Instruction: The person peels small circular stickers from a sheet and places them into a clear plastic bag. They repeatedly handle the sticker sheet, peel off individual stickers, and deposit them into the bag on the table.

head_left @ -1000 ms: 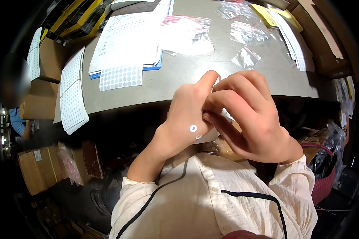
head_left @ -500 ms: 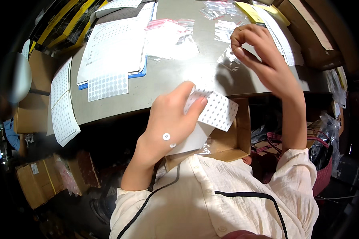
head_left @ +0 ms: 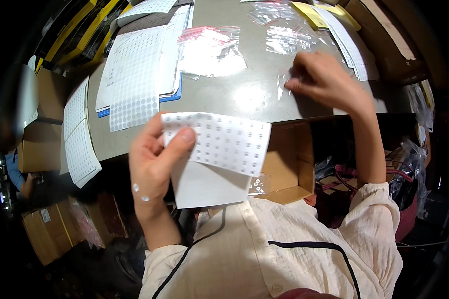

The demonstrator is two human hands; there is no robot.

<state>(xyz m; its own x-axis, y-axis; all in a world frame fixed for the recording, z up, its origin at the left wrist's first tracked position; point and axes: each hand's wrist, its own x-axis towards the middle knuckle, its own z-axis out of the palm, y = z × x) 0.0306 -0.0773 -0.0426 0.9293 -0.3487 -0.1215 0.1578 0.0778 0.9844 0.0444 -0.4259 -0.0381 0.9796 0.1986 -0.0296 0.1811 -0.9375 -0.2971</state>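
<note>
My left hand [head_left: 154, 172] grips a folded white sticker sheet [head_left: 227, 142] between thumb and fingers. Small printed marks run in rows over its upper flap, and the lower part is plain. Two small round white stickers [head_left: 144, 198] are stuck near my left wrist. Over the table's right part, my right hand [head_left: 329, 82] is closed in a pinch on a small clear plastic bag [head_left: 282, 89]; its fingertips partly hide the bag. Behind the sheet, a small clear bag with white round pieces [head_left: 257, 184] lies in an open cardboard box [head_left: 297, 172] against my body.
On the grey table [head_left: 209, 102] lie a pile of clear zip bags [head_left: 212, 55], more filled bags [head_left: 289, 40] and a sheet of round silver stickers [head_left: 134, 107] over papers. Bundled sticker sheets [head_left: 77, 132] hang over the left edge. Another person's arm [head_left: 27, 184] shows far left.
My left hand has moved left with the sheet, which now faces up more openly. My right hand has come down lower and nearer the table. The bag in the box shows more clearly.
</note>
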